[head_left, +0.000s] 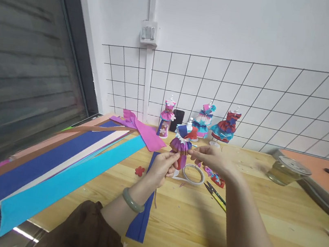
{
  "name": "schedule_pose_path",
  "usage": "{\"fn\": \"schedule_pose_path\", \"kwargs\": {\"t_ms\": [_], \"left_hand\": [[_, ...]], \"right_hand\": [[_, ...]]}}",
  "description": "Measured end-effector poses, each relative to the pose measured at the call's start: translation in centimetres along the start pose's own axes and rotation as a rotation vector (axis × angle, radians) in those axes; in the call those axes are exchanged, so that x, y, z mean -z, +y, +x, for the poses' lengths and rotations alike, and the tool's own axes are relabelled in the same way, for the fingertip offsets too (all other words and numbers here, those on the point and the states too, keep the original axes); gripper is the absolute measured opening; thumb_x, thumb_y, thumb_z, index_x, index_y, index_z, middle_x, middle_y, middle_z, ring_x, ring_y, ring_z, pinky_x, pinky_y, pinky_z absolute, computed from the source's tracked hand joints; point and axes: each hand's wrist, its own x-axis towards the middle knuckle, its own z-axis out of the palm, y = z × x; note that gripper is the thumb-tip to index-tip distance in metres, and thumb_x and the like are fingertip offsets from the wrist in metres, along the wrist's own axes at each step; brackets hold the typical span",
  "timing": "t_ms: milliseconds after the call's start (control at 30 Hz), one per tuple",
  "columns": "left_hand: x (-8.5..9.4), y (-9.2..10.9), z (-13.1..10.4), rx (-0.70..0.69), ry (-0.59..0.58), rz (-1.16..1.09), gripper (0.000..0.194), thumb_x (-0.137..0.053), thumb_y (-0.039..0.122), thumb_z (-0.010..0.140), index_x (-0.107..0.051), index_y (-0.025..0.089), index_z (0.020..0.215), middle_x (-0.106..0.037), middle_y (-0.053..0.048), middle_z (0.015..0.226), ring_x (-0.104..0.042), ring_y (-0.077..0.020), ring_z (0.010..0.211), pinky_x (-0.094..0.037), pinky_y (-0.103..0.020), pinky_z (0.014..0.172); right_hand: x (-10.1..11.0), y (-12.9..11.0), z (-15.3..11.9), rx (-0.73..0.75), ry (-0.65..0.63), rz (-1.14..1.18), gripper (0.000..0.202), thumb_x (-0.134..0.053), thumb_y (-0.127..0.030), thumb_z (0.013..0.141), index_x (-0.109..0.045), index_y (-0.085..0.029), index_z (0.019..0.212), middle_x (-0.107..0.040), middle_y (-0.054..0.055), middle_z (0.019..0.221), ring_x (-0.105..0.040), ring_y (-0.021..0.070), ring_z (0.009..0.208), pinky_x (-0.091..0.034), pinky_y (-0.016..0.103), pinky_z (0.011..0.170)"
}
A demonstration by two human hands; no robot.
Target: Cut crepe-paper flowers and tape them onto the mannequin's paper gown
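Observation:
A small white mannequin in a paper dress, with a blue, white and red top and a purple pleated skirt, stands upright between my hands. My left hand pinches the lower left edge of the skirt. On the other side, my right hand has its fingers pinched at the skirt's right edge. Below the skirt a red and pink lower part shows. A roll of white tape lies just behind and right of the mannequin's base. A dark blue strip runs under my left wrist.
Three dressed mannequins and a black phone stand by the wall grid. Long coloured paper strips cover the left. Scissors, a red paper flower and a glass jar are on the wooden table.

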Motion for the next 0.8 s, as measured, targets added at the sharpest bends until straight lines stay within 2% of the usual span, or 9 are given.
{"fn": "schedule_pose_path", "kwargs": {"t_ms": [300, 400, 533, 800], "left_hand": [[-0.5, 0.9, 0.1, 0.084, -0.136, -0.227, 0.027, -0.066, 0.034, 0.067, -0.053, 0.012, 0.075, -0.043, 0.005, 0.055, -0.025, 0.0013, 0.036, -0.014, -0.014, 0.034], [-0.5, 0.9, 0.3, 0.118, -0.135, -0.265, 0.025, -0.066, 0.032, 0.067, -0.053, 0.011, 0.074, -0.041, 0.005, 0.055, -0.023, 0.0021, 0.037, -0.014, -0.013, 0.034], [-0.6, 0.8, 0.4, 0.105, -0.126, -0.289, 0.025, -0.067, 0.031, 0.067, -0.053, 0.012, 0.076, -0.041, 0.005, 0.055, -0.025, 0.0019, 0.037, -0.013, -0.012, 0.034], [-0.4, 0.9, 0.6, 0.078, -0.099, -0.312, 0.022, -0.066, 0.025, 0.066, -0.049, 0.012, 0.07, -0.04, 0.006, 0.053, -0.025, 0.0018, 0.036, -0.012, -0.013, 0.033]], "right_hand": [[-1.4, -1.2, 0.0, 0.11, -0.072, 0.093, 0.024, -0.064, -0.042, 0.065, -0.065, -0.019, 0.058, -0.057, 0.0, 0.048, -0.047, 0.0099, 0.042, -0.031, 0.022, 0.039], [-1.4, -1.1, 0.2, 0.121, -0.094, 0.074, 0.023, -0.062, -0.04, 0.066, -0.063, -0.018, 0.06, -0.057, -0.001, 0.051, -0.047, 0.0097, 0.045, -0.032, 0.022, 0.042], [-1.1, -1.4, 0.0, 0.06, -0.095, -0.017, 0.024, -0.059, -0.039, 0.07, -0.059, -0.016, 0.061, -0.054, -0.003, 0.051, -0.045, 0.0084, 0.047, -0.03, 0.021, 0.044], [-1.0, -2.0, -0.4, 0.029, -0.015, -0.157, 0.025, -0.051, -0.038, 0.076, -0.057, -0.016, 0.066, -0.054, -0.001, 0.057, -0.046, 0.0094, 0.051, -0.03, 0.021, 0.045]]}}
